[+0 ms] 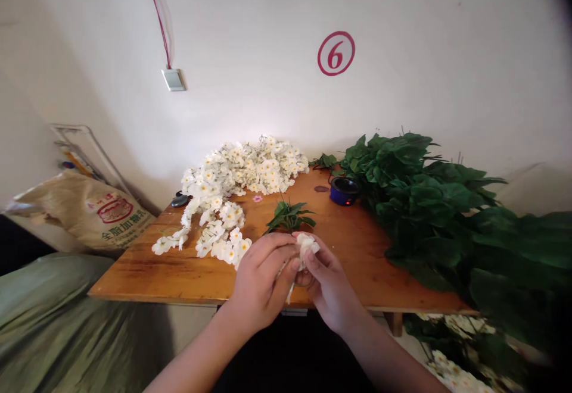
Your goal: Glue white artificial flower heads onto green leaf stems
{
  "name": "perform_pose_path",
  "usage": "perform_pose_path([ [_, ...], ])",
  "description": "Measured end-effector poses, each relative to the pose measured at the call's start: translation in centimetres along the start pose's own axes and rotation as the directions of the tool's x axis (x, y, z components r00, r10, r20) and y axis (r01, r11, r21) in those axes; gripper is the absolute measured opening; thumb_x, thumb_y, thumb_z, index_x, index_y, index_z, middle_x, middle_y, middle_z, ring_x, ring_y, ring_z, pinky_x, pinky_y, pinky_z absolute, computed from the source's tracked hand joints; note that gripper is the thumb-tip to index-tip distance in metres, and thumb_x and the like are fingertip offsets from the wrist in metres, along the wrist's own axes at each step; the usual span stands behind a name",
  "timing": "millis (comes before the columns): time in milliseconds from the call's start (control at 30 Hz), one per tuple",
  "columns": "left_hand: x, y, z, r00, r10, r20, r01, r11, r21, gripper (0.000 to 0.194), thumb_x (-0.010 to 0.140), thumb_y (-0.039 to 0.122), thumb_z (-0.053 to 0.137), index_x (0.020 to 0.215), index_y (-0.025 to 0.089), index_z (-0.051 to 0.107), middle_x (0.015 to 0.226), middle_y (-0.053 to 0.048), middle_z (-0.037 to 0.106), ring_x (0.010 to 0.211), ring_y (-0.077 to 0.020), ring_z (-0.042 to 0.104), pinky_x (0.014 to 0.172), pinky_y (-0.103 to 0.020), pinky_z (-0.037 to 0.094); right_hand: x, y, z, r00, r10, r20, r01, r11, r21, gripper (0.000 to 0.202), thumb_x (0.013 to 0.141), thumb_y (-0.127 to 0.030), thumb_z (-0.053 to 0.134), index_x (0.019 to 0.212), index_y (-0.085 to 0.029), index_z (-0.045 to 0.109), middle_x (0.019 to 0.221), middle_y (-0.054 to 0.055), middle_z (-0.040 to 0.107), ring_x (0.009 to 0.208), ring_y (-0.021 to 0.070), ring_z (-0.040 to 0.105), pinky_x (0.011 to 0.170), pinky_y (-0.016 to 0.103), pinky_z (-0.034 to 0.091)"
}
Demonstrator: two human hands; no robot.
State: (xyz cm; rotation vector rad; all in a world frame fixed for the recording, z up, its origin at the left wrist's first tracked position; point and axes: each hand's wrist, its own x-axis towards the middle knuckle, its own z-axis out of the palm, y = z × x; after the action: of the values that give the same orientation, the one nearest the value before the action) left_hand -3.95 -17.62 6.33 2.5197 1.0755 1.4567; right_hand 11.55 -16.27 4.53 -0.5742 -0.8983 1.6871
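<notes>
Near the front edge of the wooden table [192, 280], both hands meet around a small cluster of white artificial flowers [307, 244]. My right hand [333, 283] pinches the blossoms between thumb and fingers. My left hand [263, 280] is closed at the left side of the same cluster, its fingertips partly hiding what they grip. A thin pale strand hangs below the fingers. Just beyond the hands stands a small green leaf sprig [290, 215]. White flowers with yellow centres [259, 167] lie heaped at the back left.
A large pile of green leaves [415, 190] covers the table's right side. Beside it sits a blue pot [344, 192] with a red light. A dark object [180, 200] lies at the left edge. A printed sack [107, 211] and green bag [67, 321] stand left; more flowers [456, 372] are low right.
</notes>
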Motion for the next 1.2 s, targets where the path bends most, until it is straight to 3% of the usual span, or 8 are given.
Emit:
perform_pose_path([
  [133, -4.4, -1.8, -0.9, 0.998, -0.058, -0.033, 0.065, 0.966, 0.249, 0.054, 0.088, 0.036, 0.062, 0.138, 0.027, 0.044, 0.146, -0.015, 0.045, 0.138, -0.0346, 0.040, 0.111, -0.059, 0.036, -0.3, 0.3, -1.1, 0.972, 0.115, -0.203, -0.086, 0.986, 0.144, 0.045, 0.075, -0.054, 0.076, 0.106, -0.024, 0.063, 0.089, 0.001, 0.067, 0.069, 0.0140, 0.062, 0.060, 0.026, 0.052],
  [200, -6.8, -4.1, -2.4, 0.972, -0.187, -0.139, 0.233, 0.804, 0.548, 0.067, 0.079, 0.048, 0.072, 0.138, 0.030, 0.046, 0.154, -0.015, 0.035, 0.145, -0.0432, 0.025, 0.114, -0.070, 0.020, -0.5, 0.2, -1.9, 0.965, 0.115, -0.237, -0.082, 0.986, 0.146, 0.043, 0.077, -0.057, 0.072, 0.104, -0.024, 0.063, 0.086, 0.001, 0.067, 0.066, 0.0145, 0.061, 0.057, 0.027, 0.052],
  [333, -10.1, -10.3, -7.5, 0.771, -0.544, -0.332, 0.590, 0.412, 0.694, 0.095, 0.072, 0.072, 0.066, 0.151, 0.029, 0.034, 0.164, -0.020, 0.004, 0.146, -0.0554, -0.002, 0.098, -0.087, 0.011, -0.6, -0.4, -2.7, 0.959, 0.124, -0.256, -0.088, 0.985, 0.148, 0.038, 0.076, -0.056, 0.073, 0.096, -0.025, 0.066, 0.084, 0.000, 0.066, 0.062, 0.0140, 0.058, 0.056, 0.027, 0.051],
  [433, -10.6, -14.2, -10.8, 0.658, -0.726, -0.203, 0.632, 0.384, 0.674, 0.097, 0.074, 0.071, 0.064, 0.154, 0.029, 0.029, 0.164, -0.022, 0.002, 0.146, -0.0554, 0.007, 0.101, -0.081, 0.022, -0.7, -0.7, -2.8, 0.962, 0.117, -0.245, -0.080, 0.985, 0.155, 0.039, 0.075, -0.059, 0.073, 0.096, -0.026, 0.067, 0.082, 0.000, 0.065, 0.061, 0.0143, 0.056, 0.055, 0.028, 0.052],
  [533, -9.7, -15.7, -10.7, 0.715, -0.696, 0.063, 0.517, 0.588, 0.623, 0.098, 0.073, 0.067, 0.068, 0.154, 0.030, 0.028, 0.163, -0.020, 0.009, 0.145, -0.0474, 0.023, 0.111, -0.067, 0.026, -0.7, -0.6, -2.9, 0.965, 0.101, -0.241, -0.067, 0.987, 0.146, 0.039, 0.077, -0.059, 0.071, 0.097, -0.027, 0.068, 0.083, 0.001, 0.064, 0.063, 0.0159, 0.056, 0.055, 0.030, 0.053],
  [633, -7.9, -15.2, -7.3, 0.793, -0.589, 0.153, 0.407, 0.700, 0.587, 0.107, 0.066, 0.071, 0.072, 0.154, 0.030, 0.026, 0.163, -0.018, 0.010, 0.146, -0.0440, 0.023, 0.113, -0.064, 0.026, -0.7, -0.5, -3.2, 0.964, 0.088, -0.253, -0.057, 0.990, 0.129, 0.037, 0.077, -0.059, 0.070, 0.097, -0.028, 0.068, 0.080, 0.001, 0.063, 0.065, 0.0175, 0.057, 0.055, 0.032, 0.054],
  [833, -3.8, -16.7, -1.6, 0.790, -0.613, 0.023, 0.442, 0.595, 0.671, 0.071, 0.089, 0.062, 0.050, 0.151, 0.032, 0.033, 0.158, -0.019, 0.021, 0.143, -0.0435, 0.029, 0.109, -0.066, 0.025, -0.8, -0.7, -4.0, 0.960, 0.073, -0.270, -0.048, 0.994, 0.099, 0.038, 0.075, -0.059, 0.073, 0.095, -0.027, 0.067, 0.080, 0.003, 0.066, 0.066, 0.0203, 0.061, 0.057, 0.034, 0.055],
  [1200, 4.2, -21.4, -0.1, 0.851, -0.486, 0.199, 0.168, 0.610, 0.774, 0.040, 0.091, 0.037, 0.056, 0.128, 0.023, 0.059, 0.132, -0.017, 0.054, 0.123, -0.0368, 0.045, 0.102, -0.052, 0.033, 0.4, -0.3, -5.8, 0.942, -0.021, -0.334, 0.019, 1.000, -0.009, 0.043, 0.076, -0.062, 0.070, 0.097, -0.024, 0.068, 0.071, 0.001, 0.068, 0.067, 0.0224, 0.066, 0.060, 0.035, 0.054],
])
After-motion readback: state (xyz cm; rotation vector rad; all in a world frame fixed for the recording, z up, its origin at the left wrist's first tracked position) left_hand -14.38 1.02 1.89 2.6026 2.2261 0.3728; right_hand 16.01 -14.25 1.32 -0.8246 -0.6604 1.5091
